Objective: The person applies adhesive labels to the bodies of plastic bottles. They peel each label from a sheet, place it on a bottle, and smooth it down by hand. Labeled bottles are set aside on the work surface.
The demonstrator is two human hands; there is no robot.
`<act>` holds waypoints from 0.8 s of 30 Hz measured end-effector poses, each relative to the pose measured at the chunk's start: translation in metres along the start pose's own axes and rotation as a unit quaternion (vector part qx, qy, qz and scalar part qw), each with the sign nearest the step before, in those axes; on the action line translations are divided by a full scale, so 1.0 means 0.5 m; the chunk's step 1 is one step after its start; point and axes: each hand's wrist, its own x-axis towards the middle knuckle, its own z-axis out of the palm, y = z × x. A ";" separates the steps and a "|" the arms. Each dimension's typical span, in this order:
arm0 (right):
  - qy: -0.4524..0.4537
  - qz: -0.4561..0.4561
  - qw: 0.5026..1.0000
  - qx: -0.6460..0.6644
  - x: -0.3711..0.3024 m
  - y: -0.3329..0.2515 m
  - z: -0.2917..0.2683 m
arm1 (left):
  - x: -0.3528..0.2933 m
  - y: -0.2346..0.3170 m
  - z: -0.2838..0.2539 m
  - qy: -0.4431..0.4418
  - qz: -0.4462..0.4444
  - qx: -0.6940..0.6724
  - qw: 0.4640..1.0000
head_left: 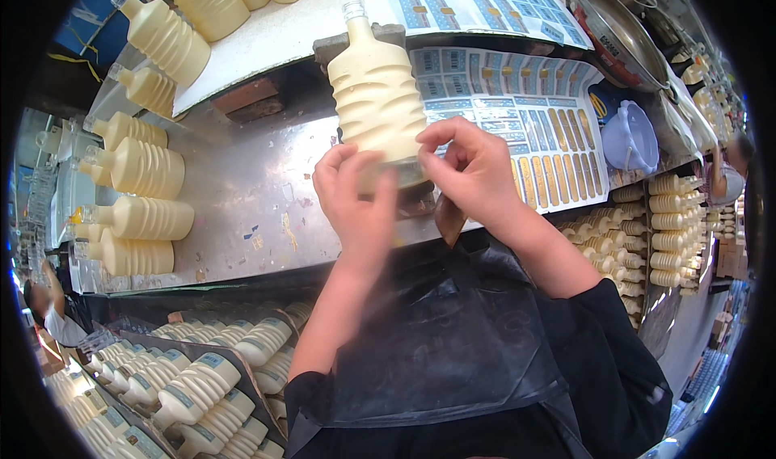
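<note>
A cream bottle (376,95) with a wavy, ribbed body and a clear threaded neck lies in front of me, propped on a dark holder (325,48), its neck pointing away. My left hand (356,192) is at the bottle's lower left, thumb and fingers apart, partly smeared by motion. On the lower right edge of the bottle, my right hand (469,164) has thumb and forefinger pinched together; anything between them is too small to make out. A brown flat, pointed piece (449,221) shows below the right palm; whether that hand holds it is unclear.
Printed label sheets (525,128) in blue and gold lie right of the bottle, beside a lilac bucket (630,138) and a large metal pan (618,31). Several cream bottles (149,168) stand along the metal table's (275,180) left side. Labelled bottles (198,386) fill racks at lower left.
</note>
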 end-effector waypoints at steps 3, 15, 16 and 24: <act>-0.052 0.064 0.997 -0.004 0.015 -0.015 -0.027 | 0.000 0.004 0.000 0.003 -0.002 -0.007 1.000; -0.070 -0.044 0.996 -0.045 0.023 -0.001 -0.071 | -0.025 -0.041 0.019 0.000 -0.084 -0.183 0.979; -0.074 0.007 0.997 -0.010 0.027 -0.001 -0.099 | -0.025 -0.040 0.020 -0.011 -0.082 -0.156 0.984; 0.350 0.215 0.900 -0.148 0.030 0.210 -0.651 | -0.027 -0.008 0.021 -0.043 -0.128 -0.165 0.977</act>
